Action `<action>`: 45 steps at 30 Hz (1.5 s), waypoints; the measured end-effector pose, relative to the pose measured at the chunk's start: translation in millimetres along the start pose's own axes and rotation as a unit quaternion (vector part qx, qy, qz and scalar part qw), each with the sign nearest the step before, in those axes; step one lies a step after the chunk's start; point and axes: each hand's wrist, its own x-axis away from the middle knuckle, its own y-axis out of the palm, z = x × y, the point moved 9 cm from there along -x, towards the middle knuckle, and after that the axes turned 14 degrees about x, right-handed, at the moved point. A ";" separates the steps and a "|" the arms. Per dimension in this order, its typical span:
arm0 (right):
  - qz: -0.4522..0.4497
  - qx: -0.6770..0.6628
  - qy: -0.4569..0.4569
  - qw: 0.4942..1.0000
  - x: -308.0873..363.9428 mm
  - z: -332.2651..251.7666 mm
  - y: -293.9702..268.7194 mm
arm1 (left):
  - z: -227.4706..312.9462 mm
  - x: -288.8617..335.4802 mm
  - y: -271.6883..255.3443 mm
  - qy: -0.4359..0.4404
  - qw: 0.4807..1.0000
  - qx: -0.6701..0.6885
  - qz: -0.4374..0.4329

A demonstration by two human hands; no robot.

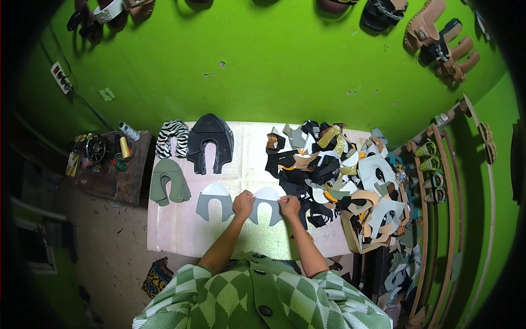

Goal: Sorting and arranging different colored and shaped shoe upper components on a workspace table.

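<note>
Between my hands lies a horseshoe-shaped shoe upper piece (267, 207), grey with a white curved toe section. My left hand (243, 203) pinches its left edge where the white meets the grey. On the opposite edge, the fingers of my right hand (290, 206) are closed the same way. A matching grey-and-white upper piece (207, 207) rests flat just left of my left hand. Farther left sits a stack of olive-green upper pieces (167, 181). Behind it are zebra-striped upper pieces (166, 131) and black upper pieces (210, 134).
A heap of mixed scraps (315, 164) covers the right of the white table (249, 148), spilling toward a cardboard box (356, 241). At left, a small wooden table (107, 183) carries thread spools. A wooden rack (433, 219) holds sandals at right; more sandals (424, 24) hang on the green wall.
</note>
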 end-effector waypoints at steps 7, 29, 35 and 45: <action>-0.215 -0.249 -0.031 0.944 3.2 -52.8 21.5 | -37.6 -13.9 -44.1 -0.018 0.968 0.243 -0.054; -0.080 -0.177 -0.091 0.977 39.7 -160.9 116.8 | -99.2 -28.2 -179.8 0.021 0.991 0.053 0.120; -0.023 -0.125 -0.058 0.990 47.5 -154.7 110.6 | -89.4 -27.1 -184.4 0.022 0.992 0.039 0.119; -0.010 -0.073 -0.023 0.997 50.9 -156.2 103.8 | -76.6 -22.1 -184.0 0.042 0.989 0.026 0.141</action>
